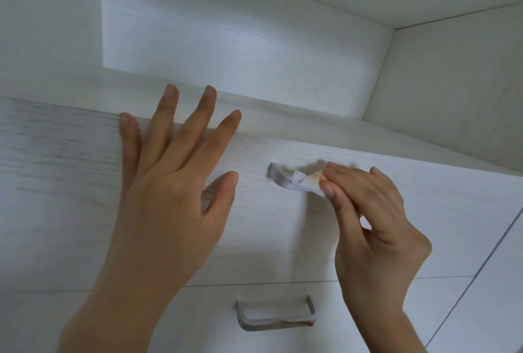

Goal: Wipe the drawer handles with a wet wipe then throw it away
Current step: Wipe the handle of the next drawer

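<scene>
- The left hand (175, 182) lies flat and open against the top drawer front (56, 197), fingers straight and spread, their tips reaching over the drawer's upper edge; it holds nothing and seems to brace the drawer against the rubbing
- Nearer and lower, the lower handle (276, 321) on the drawer beneath is untouched and carries a reddish-brown smear (294, 323) along its front bar, so that one looks left to do
- Just right of the left thumb, the upper handle (278, 177) shows only its left end; the rest is covered by the wet wipe (307, 182), a small white wad folded over the bar, with an orange stain on the part nearest the fingertips
- The right hand (376, 225) pinches the wipe between thumb and curled fingers and presses it onto the handle's right half
- To do this step well: wrap the wipe round the bar so front, top and underside are all covered, then draw it along the whole length to the bare left end and into the bend where bar meets drawer
- Turn to a clean white patch before going down to the smeared handle, or the orange may be spread onto it
</scene>
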